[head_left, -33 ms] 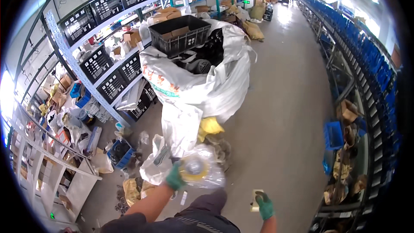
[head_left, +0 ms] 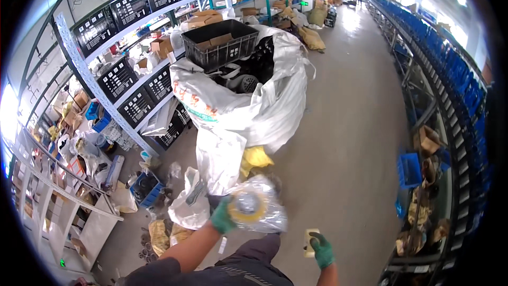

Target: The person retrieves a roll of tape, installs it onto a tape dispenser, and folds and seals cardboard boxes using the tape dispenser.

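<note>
My left hand (head_left: pixel 223 218), in a green glove, is closed on the edge of a yellowish see-through roll of tape (head_left: pixel 248 213) with a pale round middle. Crinkled clear plastic (head_left: pixel 274 217) lies against the roll; whether my fingers also hold it cannot be made out. My right hand (head_left: pixel 323 251), also green-gloved, grips a small flat cream-coloured piece (head_left: pixel 309 244) with a dark spot, its kind unclear. Beyond my left hand stands a big white woven sack (head_left: pixel 243 116) of black parts, with a black crate (head_left: pixel 219 47) on its rim.
Racks with black boxes (head_left: pixel 119 78) rise at the left. Near their foot are a blue bin (head_left: pixel 145 188) of dark parts and a white bag (head_left: pixel 188 206). A long line of blue bins (head_left: pixel 450 47) runs along the right, with a blue tray (head_left: pixel 409 170) beneath.
My left hand has moved slightly right and up with the roll and the plastic. My right hand has shifted a little left and up, still gripping the cream-coloured piece.
</note>
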`<state>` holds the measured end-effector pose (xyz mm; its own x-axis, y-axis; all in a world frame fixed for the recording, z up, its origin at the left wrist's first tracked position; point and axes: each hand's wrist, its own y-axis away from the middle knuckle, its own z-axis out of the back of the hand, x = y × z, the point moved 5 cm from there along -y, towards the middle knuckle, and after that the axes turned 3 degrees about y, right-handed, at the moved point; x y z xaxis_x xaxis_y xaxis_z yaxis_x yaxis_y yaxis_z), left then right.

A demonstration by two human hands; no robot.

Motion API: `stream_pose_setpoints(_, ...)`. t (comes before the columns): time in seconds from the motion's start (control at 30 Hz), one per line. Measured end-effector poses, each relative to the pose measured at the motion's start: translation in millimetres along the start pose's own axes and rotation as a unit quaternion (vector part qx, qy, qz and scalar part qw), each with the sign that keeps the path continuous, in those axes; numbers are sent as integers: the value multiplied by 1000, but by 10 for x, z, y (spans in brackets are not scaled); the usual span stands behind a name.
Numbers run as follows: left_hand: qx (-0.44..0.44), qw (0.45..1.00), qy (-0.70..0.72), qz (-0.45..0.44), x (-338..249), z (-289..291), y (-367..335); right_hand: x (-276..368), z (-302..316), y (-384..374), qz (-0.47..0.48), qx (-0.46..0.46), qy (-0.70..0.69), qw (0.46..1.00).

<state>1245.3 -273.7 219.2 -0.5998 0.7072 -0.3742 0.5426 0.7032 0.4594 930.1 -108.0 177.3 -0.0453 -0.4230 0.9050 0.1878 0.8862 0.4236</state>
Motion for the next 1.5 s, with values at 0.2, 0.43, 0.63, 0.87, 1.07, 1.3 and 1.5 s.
stream_pose_setpoints(0.2, 123, 962, 116, 216, 1083, -1596, -2191, 765, 1074, -1599, 87, -3, -5, 996)
stream_pose_setpoints(0.43, 196, 959, -114, 168, 1178, -3034, -4195, 1733, 2753, -2937, 100, -101, -7, 990)
stream_pose_setpoints(0.63, 292, 868, -396, 64, 737, -4042, -6080, 2293, 3902, -4400, 109, -122, -29, 986)
stream_pose_setpoints(0.87, 92, 961, -262, 7, -445, -4766, -7834, 3626, 4664, -7049, 163, 19, 31, 986)
stream_pose_setpoints(1.07, -1, 973, 15, -231, -1829, -5005, -8967, 4914, 4966, -9397, 127, 79, -4, 989)
stream_pose_setpoints(1.3, -197, 893, 233, -331, -3314, -4366, -11004, 3992, 6765, -11927, 41, -67, 250, 965)
stream_pose_setpoints(1.5, -268, 849, 259, -375, -4845, -4536, -12598, 2630, 8106, -12076, -354, -58, 332, 873)
